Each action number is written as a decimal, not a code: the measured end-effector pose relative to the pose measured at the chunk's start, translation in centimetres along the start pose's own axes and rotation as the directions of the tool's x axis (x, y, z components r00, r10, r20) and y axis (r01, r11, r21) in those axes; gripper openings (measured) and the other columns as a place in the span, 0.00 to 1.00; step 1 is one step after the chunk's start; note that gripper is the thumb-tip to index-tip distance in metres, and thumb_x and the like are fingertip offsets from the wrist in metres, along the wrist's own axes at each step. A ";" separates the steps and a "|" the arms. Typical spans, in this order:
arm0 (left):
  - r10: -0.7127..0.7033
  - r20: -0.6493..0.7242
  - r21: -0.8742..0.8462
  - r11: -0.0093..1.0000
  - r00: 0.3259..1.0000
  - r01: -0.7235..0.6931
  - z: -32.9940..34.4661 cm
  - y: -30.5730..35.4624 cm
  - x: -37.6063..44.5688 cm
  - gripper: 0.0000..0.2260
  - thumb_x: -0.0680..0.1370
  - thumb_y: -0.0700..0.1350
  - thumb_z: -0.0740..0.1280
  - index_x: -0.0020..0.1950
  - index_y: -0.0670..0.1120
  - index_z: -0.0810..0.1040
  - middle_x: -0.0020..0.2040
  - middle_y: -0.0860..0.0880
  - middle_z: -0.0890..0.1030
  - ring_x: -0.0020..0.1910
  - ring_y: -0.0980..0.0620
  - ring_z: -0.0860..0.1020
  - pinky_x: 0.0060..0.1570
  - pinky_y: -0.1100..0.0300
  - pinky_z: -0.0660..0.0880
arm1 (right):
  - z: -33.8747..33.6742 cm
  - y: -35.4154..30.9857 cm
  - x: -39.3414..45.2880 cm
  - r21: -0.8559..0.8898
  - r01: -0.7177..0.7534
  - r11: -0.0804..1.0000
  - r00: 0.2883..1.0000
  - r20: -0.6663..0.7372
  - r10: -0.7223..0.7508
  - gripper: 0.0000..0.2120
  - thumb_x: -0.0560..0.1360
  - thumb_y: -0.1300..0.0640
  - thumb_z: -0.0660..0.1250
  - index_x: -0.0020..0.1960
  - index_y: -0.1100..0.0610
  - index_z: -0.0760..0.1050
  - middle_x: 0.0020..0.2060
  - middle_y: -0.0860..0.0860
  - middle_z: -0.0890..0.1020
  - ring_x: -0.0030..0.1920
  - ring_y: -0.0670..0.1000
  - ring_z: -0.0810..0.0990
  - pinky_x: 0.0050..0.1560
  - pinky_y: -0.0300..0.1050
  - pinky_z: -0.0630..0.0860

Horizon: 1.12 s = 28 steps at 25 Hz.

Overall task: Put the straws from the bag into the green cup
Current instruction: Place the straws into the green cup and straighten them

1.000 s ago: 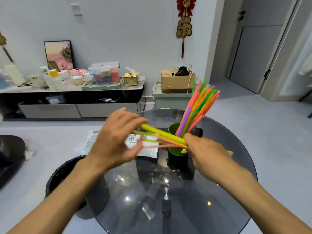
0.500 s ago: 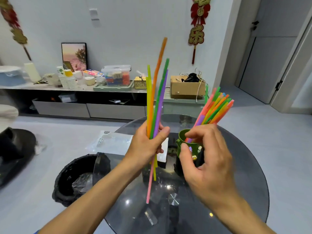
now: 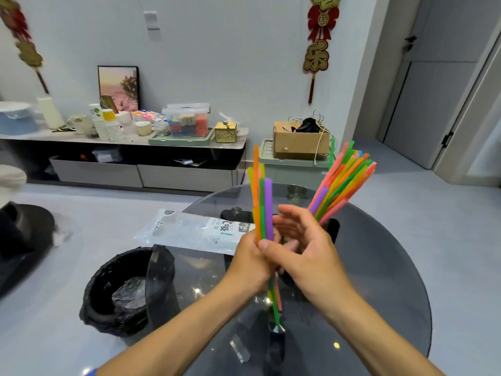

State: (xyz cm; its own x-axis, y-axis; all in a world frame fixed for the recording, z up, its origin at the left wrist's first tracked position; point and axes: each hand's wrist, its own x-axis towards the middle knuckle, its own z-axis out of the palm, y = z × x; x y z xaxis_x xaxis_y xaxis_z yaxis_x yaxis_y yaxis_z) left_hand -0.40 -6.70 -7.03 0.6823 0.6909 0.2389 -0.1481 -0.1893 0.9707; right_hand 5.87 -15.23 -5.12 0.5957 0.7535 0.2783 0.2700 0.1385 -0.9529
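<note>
My left hand (image 3: 250, 263) is closed around a small upright bunch of straws (image 3: 262, 202) in orange, green, purple and yellow; their lower ends stick out below my fist. My right hand (image 3: 303, 248) presses against the same bunch from the right, thumb across it. Behind my right hand a fan of several coloured straws (image 3: 343, 183) leans to the right; the green cup that holds them is hidden by my hands. The clear plastic straw bag (image 3: 195, 232) lies flat on the left part of the round glass table (image 3: 379, 267).
A black-lined waste bin (image 3: 122, 291) stands on the floor at the table's left edge. A low cabinet (image 3: 122, 158) with cups and boxes runs along the far wall. A cardboard box (image 3: 299, 142) sits on a green crate behind the table.
The bunch in my left hand has come down lower and closer to me. My right hand left the cup and closed in on that bunch.
</note>
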 end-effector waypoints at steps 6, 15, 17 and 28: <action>-0.029 0.045 0.128 0.991 0.999 0.023 1.1 -2.0 -0.9 0.14 0.74 0.31 0.67 0.44 0.52 0.80 0.42 0.48 0.83 0.36 0.66 0.80 0.38 0.72 0.75 | 0.1 0.6 0.6 0.010 -0.016 1.000 0.999 0.051 0.015 0.18 0.72 0.65 0.74 0.56 0.48 0.76 0.50 0.46 0.85 0.54 0.47 0.83 0.57 0.38 0.78; -0.127 0.291 0.024 0.992 0.948 0.126 1.5 -1.9 -1.1 0.07 0.70 0.34 0.68 0.42 0.46 0.78 0.26 0.55 0.76 0.23 0.59 0.74 0.26 0.69 0.70 | -1.8 2.0 1.7 -0.134 -0.124 0.983 0.986 0.092 0.137 0.07 0.79 0.50 0.65 0.49 0.52 0.78 0.44 0.46 0.87 0.47 0.46 0.85 0.55 0.54 0.80; -0.149 0.321 -0.101 0.976 0.935 0.191 1.2 -2.1 -0.9 0.04 0.72 0.40 0.66 0.39 0.47 0.76 0.27 0.50 0.73 0.22 0.55 0.69 0.25 0.66 0.68 | -2.6 1.6 1.9 -0.104 -0.145 0.984 0.985 0.083 0.154 0.10 0.80 0.48 0.62 0.50 0.53 0.78 0.46 0.46 0.87 0.40 0.49 0.86 0.43 0.54 0.83; -0.258 0.189 -0.242 0.923 0.947 0.300 0.4 -2.7 -0.2 0.05 0.82 0.41 0.60 0.50 0.43 0.74 0.33 0.44 0.80 0.25 0.49 0.76 0.28 0.59 0.75 | -3.3 1.5 2.3 0.179 -0.117 0.977 0.945 -0.282 0.165 0.13 0.83 0.54 0.56 0.51 0.60 0.76 0.35 0.54 0.85 0.33 0.53 0.83 0.40 0.50 0.81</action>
State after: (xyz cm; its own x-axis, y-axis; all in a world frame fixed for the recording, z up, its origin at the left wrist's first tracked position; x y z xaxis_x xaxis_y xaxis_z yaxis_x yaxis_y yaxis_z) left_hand 0.13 -6.61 -9.74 0.8198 0.5719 -0.0294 -0.1055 0.2013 0.9738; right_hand 10.12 -15.36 -5.46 0.8206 0.5541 0.1401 0.0587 0.1622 -0.9850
